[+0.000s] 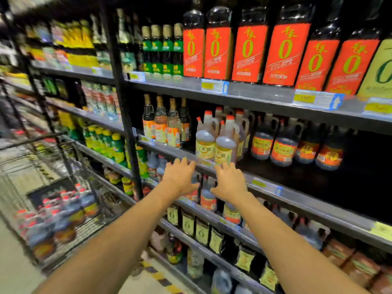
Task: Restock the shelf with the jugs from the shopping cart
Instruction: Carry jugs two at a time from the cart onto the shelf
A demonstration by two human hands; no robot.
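Both hands are empty, the left hand (180,177) and the right hand (230,180) with fingers spread wide at the shelf (265,183) edge. 2 yellow-label jugs (214,143) stand just above them at the front, probably for easy reach. More jugs wait in the shopping cart (63,213) on the left.

Standing in rows on the shelf (265,179): two jugs (216,143) at the front edge, more behind them, a further row of jugs (297,145) sitting to their right, set further back. Standing left of the two jugs: bottles (165,124). Reaching toward the shelf edge just below the two jugs: left hand (180,177) and right hand (230,181), side by side, apart, fingers spread, holding nothing. Sitting far left, before the shelving: shopping cart (70,158), with more jugs (59,215) lying in its basket. Lining the upper shelf: tall bottles (250,45).
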